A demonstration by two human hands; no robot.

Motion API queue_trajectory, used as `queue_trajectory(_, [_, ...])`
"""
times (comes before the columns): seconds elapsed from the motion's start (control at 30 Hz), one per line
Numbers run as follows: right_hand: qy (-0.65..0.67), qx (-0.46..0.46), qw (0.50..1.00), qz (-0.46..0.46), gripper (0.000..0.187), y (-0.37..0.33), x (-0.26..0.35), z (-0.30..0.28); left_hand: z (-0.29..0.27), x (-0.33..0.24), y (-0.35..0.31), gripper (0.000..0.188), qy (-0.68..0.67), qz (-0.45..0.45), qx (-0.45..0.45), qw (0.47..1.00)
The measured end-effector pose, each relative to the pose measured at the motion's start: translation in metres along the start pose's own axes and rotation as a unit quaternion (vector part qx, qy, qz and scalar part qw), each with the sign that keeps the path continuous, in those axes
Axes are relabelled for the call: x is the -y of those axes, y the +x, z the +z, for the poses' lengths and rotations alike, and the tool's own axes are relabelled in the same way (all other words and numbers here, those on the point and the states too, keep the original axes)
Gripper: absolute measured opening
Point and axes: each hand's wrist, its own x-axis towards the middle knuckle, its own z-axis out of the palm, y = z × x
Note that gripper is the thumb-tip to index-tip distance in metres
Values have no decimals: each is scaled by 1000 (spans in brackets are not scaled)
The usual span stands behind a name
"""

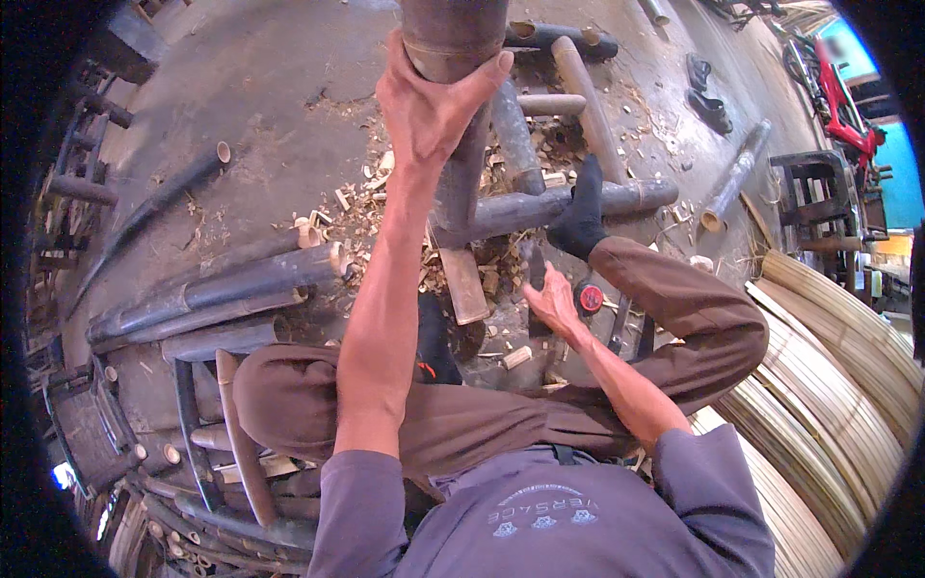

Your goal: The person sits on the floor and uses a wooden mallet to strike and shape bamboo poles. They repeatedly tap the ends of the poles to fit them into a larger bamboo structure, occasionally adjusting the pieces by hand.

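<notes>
My left hand is stretched far forward, its fingers and thumb wrapped round the lower part of a thick dark bamboo pole that runs out at the top edge. Closer to me, my right hand is closed on a dark, flat, blade-like tool; its exact kind is unclear. A round red-and-black object lies beside that hand. In front is a bamboo frame with joined bars, and my dark-socked foot rests against its near bar. A short wooden board lies between my legs.
Wood chips litter the floor around the frame. Dark bamboo lengths lie at left, with a stool-like frame by my left knee. Pale bamboo strips are stacked at right. Sandals and a bamboo tube lie farther off.
</notes>
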Motion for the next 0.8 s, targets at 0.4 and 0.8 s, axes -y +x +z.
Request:
queue_trajectory(0.4, [30,29,999,10,42,78,82,36,3,-12,-2,65,17,21,0,1000])
queue_trajectory(0.8, [107,60,991,-50,32,20,118,51,4,-15,1,64,-53,8,20,998])
